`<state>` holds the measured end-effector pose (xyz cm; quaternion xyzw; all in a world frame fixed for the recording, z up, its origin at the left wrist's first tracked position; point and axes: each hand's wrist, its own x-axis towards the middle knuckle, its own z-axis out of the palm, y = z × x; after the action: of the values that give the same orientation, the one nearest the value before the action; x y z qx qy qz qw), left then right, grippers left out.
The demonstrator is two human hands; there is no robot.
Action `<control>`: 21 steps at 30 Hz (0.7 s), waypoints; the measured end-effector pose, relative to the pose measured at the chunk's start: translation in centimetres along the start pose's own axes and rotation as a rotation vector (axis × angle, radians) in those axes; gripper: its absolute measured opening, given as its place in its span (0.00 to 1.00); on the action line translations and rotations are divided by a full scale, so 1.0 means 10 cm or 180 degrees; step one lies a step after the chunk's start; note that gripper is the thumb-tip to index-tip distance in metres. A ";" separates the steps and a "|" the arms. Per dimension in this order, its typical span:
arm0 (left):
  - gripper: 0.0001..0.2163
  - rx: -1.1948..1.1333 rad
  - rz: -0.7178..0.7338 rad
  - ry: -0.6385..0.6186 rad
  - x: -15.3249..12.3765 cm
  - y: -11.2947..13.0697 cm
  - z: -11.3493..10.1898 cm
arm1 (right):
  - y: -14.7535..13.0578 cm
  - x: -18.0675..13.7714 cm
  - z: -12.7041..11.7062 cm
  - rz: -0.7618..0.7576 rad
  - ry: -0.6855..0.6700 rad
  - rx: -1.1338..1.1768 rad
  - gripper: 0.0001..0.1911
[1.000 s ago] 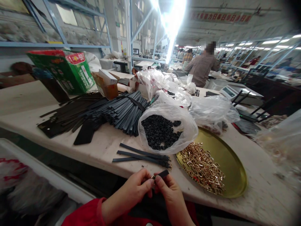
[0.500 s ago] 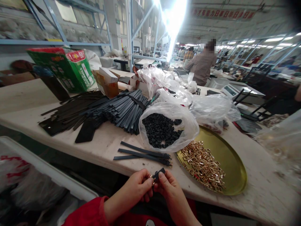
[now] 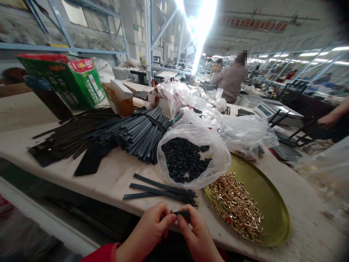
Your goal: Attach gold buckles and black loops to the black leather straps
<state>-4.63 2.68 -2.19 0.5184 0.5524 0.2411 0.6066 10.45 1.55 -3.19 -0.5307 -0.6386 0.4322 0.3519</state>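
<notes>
A short dark strap end (image 3: 183,214) with a bit of gold-coloured metal is pinched between my two hands near the table's front edge. My left hand (image 3: 156,223) closes on its metal end, and my right hand (image 3: 195,229) grips the dark end. The rest of the strap is hidden below. Just beyond my hands lie several finished-looking black straps (image 3: 160,187) with gold buckles at their right ends. Behind those, an open plastic bag (image 3: 218,169) holds many small black loops (image 3: 184,158). Gold buckles (image 3: 237,209) are heaped on a gold oval tray (image 3: 275,218) to the right.
A big bundle of dark straps (image 3: 139,133) lies on the table (image 3: 114,182) at left, near a green-and-red carton (image 3: 62,78). Clear plastic bags (image 3: 245,131) and a scale (image 3: 272,111) stand farther back. A co-worker's hand (image 3: 328,118) shows at right; another person (image 3: 230,82) is beyond.
Both hands have turned the strap piece, so it shows edge-on and less of its metal is visible. The view has shifted slightly. A co-worker's forearm has come in at the right.
</notes>
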 end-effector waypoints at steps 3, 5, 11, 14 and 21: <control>0.12 0.0041 0.0114 0.0146 0.06 0.08 -0.06 | -0.08 0.15 -0.11 -0.0338 -0.0284 -0.0337 0.14; 0.11 0.0138 0.0310 0.0157 0.08 0.16 -0.09 | -0.12 0.31 -0.23 -0.0568 -0.0493 -0.0659 0.17; 0.11 0.0056 0.0351 0.0025 0.16 0.20 -0.11 | -0.01 0.98 -0.52 -0.0355 0.0045 -0.2559 0.08; 0.11 -0.0037 0.0303 0.0072 0.19 0.11 -0.12 | 0.12 1.16 -0.49 -0.0240 0.0071 -0.2678 0.05; 0.12 0.0076 0.0618 0.0353 0.11 0.22 -0.17 | 0.04 1.00 -0.54 -0.0205 0.0170 -0.2092 0.02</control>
<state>-5.34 4.99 -0.45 0.5625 0.5352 0.3204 0.5426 13.57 12.39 -1.61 -0.6065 -0.7509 0.1776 0.1919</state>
